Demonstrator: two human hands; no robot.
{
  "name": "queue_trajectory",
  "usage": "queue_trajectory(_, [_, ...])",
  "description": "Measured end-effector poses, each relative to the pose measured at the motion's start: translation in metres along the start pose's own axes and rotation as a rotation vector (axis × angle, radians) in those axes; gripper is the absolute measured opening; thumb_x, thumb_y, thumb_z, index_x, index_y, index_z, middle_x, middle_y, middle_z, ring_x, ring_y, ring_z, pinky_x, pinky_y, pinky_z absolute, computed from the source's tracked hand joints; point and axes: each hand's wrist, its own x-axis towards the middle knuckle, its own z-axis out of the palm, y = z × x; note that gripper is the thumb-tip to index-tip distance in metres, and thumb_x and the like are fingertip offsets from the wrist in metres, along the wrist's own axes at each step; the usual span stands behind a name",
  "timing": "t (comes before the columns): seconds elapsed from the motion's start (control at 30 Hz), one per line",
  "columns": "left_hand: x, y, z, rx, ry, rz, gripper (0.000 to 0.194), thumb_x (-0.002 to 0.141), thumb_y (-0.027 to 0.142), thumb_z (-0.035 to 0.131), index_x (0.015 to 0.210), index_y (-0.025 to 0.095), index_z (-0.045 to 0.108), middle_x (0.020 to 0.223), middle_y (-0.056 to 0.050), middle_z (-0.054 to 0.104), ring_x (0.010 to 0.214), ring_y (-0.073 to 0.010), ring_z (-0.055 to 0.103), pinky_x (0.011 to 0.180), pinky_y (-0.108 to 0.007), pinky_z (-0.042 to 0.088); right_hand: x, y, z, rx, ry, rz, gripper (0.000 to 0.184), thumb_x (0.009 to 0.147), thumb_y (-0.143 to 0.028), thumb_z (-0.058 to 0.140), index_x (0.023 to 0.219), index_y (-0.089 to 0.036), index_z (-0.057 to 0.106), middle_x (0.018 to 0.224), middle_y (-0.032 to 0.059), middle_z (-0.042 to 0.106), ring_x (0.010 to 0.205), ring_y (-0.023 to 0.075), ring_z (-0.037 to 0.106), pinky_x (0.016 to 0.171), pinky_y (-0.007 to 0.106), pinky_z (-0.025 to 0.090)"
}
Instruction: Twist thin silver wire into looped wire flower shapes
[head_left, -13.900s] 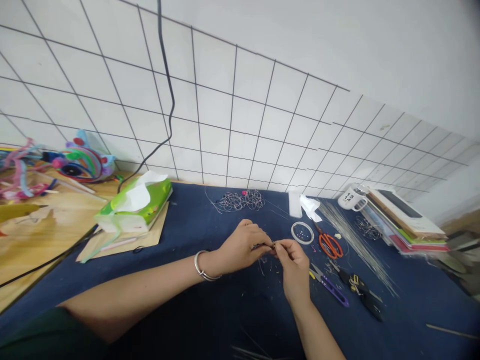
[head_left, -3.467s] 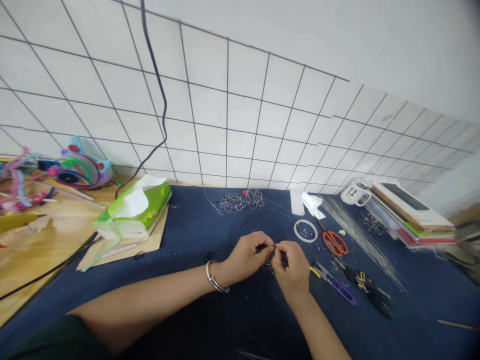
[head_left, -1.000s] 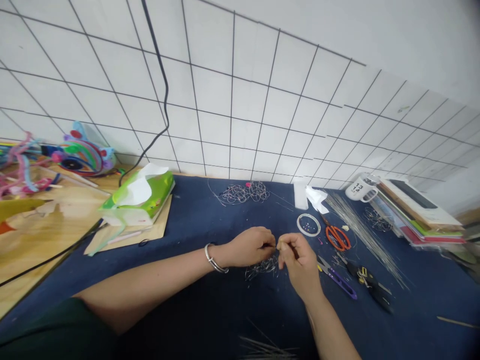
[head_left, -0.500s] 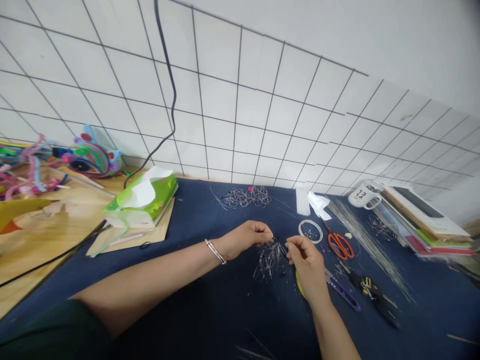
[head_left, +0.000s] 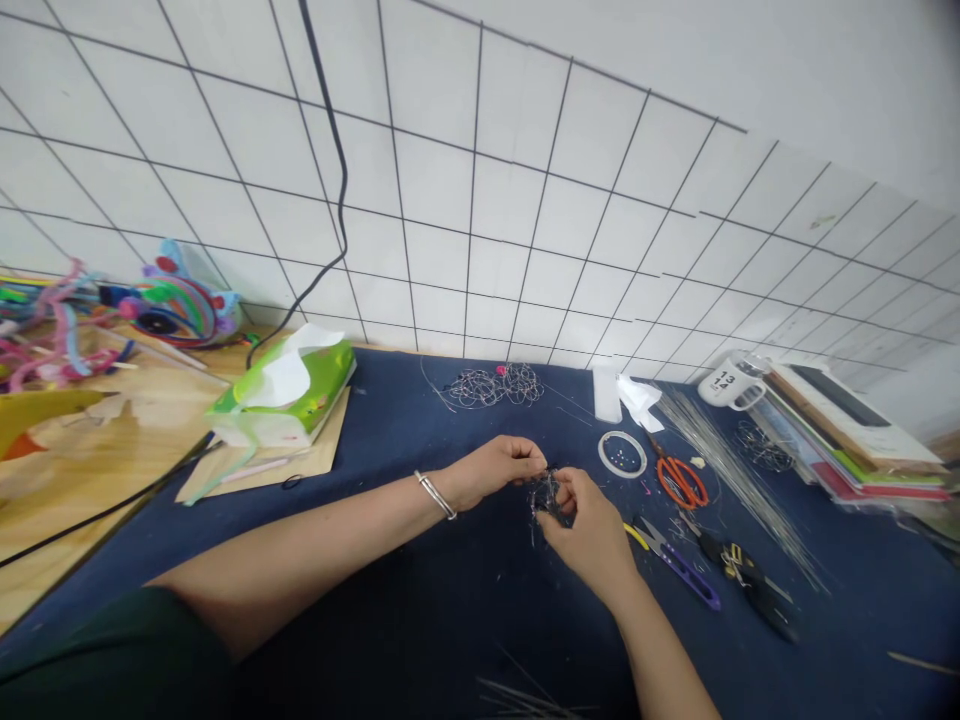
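A bundle of thin silvery wire (head_left: 543, 497) hangs between my two hands above the dark blue cloth (head_left: 420, 600). My left hand (head_left: 501, 470), with a bangle at the wrist, pinches the top of the bundle between thumb and fingertips. From the right, my right hand (head_left: 589, 520) curls its fingers and thumb around the side of the wires. Just beyond the right hand lie purple-handled snips (head_left: 690, 578) and a yellow handle (head_left: 636, 536) partly hidden by that hand. The exact spot where the left fingertips meet the wire is too small to make out.
Behind the hands lies tangled wire (head_left: 491, 386). To the right are a white ring (head_left: 622, 455), orange scissors (head_left: 681, 482), black pliers (head_left: 757, 590), long straight wires (head_left: 739, 480), a mug (head_left: 731, 385) and stacked books (head_left: 855, 430). A tissue pack (head_left: 289, 390) sits left.
My right hand has moved left and closed around the hanging wires, which were spread loosely before and are now gathered. The left hand has stayed nearly in place.
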Motion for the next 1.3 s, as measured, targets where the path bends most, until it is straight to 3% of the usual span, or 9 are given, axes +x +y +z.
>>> queue_trajectory(0.13, [0.000,-0.001,0.000,-0.009,-0.019,-0.003,0.014,0.073,0.026,0.057,0.073,0.013,0.060,0.067,0.001,0.055,0.061,-0.0082,0.045,0.061,-0.022,0.036,0.000,0.004,0.005,-0.080,0.014,0.012,0.029,0.068,-0.023,0.056,0.097,-0.022,0.051,0.071,-0.0013,0.055,0.064,0.0153,0.054,0.057,0.025,0.041])
queue_trajectory(0.43, [-0.002,0.003,0.005,0.053,-0.054,0.073,0.023,0.073,0.019,0.055,0.096,0.016,0.059,0.079,0.000,0.055,0.069,-0.0105,0.049,0.063,-0.024,0.039,0.004,0.007,-0.001,0.056,0.142,0.110,0.022,0.074,-0.024,0.052,0.096,-0.021,0.051,0.067,-0.0036,0.059,0.061,0.0126,0.056,0.062,0.023,0.041])
queue_trajectory(0.57, [-0.007,0.001,0.012,0.132,0.026,0.161,0.026,0.072,0.014,0.054,0.097,0.017,0.052,0.085,-0.002,0.055,0.076,-0.0121,0.051,0.068,-0.026,0.042,0.004,0.007,-0.004,0.134,0.227,0.144,0.021,0.074,-0.027,0.055,0.094,-0.021,0.050,0.066,-0.0036,0.060,0.060,0.0130,0.056,0.062,0.024,0.042])
queue_trajectory(0.73, [-0.016,0.002,0.022,0.363,0.076,0.282,0.027,0.069,0.014,0.057,0.094,0.018,0.049,0.090,-0.002,0.053,0.079,-0.0136,0.050,0.071,-0.028,0.043,0.004,0.011,-0.004,0.280,0.237,0.160,0.022,0.074,-0.027,0.057,0.094,-0.020,0.049,0.067,-0.0025,0.060,0.059,0.0131,0.056,0.059,0.024,0.042])
queue_trajectory(0.97, [-0.021,0.005,0.029,0.559,0.138,0.412,0.031,0.064,0.018,0.066,0.090,0.018,0.048,0.096,-0.004,0.049,0.085,-0.0166,0.046,0.073,-0.030,0.043,0.007,0.011,-0.003,0.444,0.191,0.164,0.026,0.073,-0.023,0.059,0.095,-0.020,0.048,0.071,-0.0010,0.059,0.064,0.0136,0.057,0.061,0.025,0.044])
queue_trajectory(1.3, [-0.026,0.006,0.033,0.537,0.121,0.409,0.055,0.058,0.034,0.073,0.103,0.019,0.045,0.105,-0.007,0.046,0.092,-0.0198,0.047,0.078,-0.034,0.044,0.000,0.003,-0.001,0.285,0.247,0.119,0.024,0.073,-0.020,0.057,0.096,-0.021,0.050,0.074,-0.0011,0.058,0.067,0.0138,0.056,0.065,0.026,0.044])
